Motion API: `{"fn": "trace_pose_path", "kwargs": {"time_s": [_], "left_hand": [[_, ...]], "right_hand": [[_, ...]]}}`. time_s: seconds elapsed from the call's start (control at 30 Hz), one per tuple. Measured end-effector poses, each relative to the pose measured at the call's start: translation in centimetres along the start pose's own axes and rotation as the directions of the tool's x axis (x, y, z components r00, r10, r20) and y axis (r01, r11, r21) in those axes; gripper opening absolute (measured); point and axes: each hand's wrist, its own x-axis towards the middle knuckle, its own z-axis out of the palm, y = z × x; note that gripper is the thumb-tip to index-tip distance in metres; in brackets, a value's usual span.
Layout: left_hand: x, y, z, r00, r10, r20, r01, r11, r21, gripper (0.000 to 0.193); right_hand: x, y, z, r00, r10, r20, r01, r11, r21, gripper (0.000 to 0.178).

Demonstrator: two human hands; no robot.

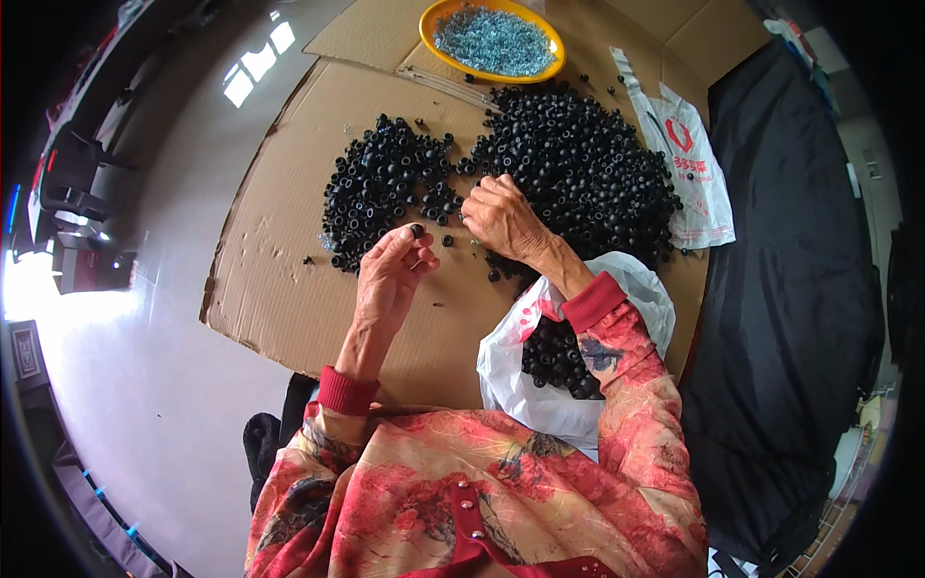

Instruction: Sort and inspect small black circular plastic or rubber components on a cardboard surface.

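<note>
A round black plastic cap (pixel 417 231) sits above the cardboard sheet (pixel 275 279), pinched between left hand (pixel 390 275) thumb and forefinger, other fingers loosely bent. The right hand (pixel 506 222) is bunched nearly closed — I cannot tell if it grips anything — between the smaller cap pile (pixel 371 188) and larger cap pile (pixel 597 154).

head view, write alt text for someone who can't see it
A person's left hand pinches a small black part while the right hand is beside a large pile of similar parts. A smaller pile lies left on the same cardboard; a yellow bowl of pale bluish pieces sits beyond, an open white bag of black parts nearer.
</note>
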Motion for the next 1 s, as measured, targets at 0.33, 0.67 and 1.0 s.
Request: {"fn": "trace_pose_path", "kwargs": {"time_s": [0.33,0.67,1.0], "left_hand": [[0.7,0.4,2.8,0.970,-0.026,0.241,0.070,0.982,-0.176,0.025],[0.1,1.0,4.8,0.965,0.089,0.247,-0.119,0.986,0.113,0.021],[0.5,1.6,6.1,0.953,0.117,0.279,-0.167,0.972,0.164,0.024]], "right_hand": [[2.2,-3.7,-9.0,0.991,0.086,-0.100,-0.036,0.906,0.422,0.011],[2.5,-4.6,-11.2,1.000,0.014,0.014,-0.019,0.924,0.381,0.012],[3.5,-3.9,-11.9,0.996,0.016,-0.089,0.029,0.875,0.484,0.015]]}}
